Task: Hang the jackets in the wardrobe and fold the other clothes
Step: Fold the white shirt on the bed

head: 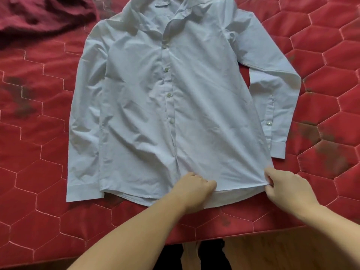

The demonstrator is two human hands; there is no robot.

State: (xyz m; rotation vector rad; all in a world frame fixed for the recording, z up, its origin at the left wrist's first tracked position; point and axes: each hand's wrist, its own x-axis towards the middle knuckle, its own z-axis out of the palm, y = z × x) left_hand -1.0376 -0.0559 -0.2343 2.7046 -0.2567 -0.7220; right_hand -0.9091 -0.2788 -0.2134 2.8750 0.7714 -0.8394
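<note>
Gripping the hem of the shirt (175, 98) with both hands, I have it spread front-up on the bed (39, 172), collar away from me and hem at the near edge. My left hand (194, 189) is curled, knuckles up, pinching the hem near the button placket, just right of the shirt's middle. My right hand (286, 187) pinches the hem's right corner between thumb and fingers, and the cloth between my two hands is drawn fairly taut, with a paler inner layer of hem showing just below it.

The shirt is pale blue, long-sleeved and buttoned down the front, with several small buttons (169, 95) running along the placket. Its left-side sleeve (85, 117) lies straight down beside the body, cuff near the hem. The other sleeve (272, 90) angles out from the shoulder, bends at the elbow and comes back down, its cuff (277, 150) lying just beside the body, above my right hand. The collar is open and rumpled at the top of the view.

The bed cover is red, quilted in a hexagon pattern, with dark blotches in places. A dark red cloth (39, 16) lies bunched at the far left corner, apart from the shirt. Below the bed's near edge I can see a brown floor (272, 254).
</note>
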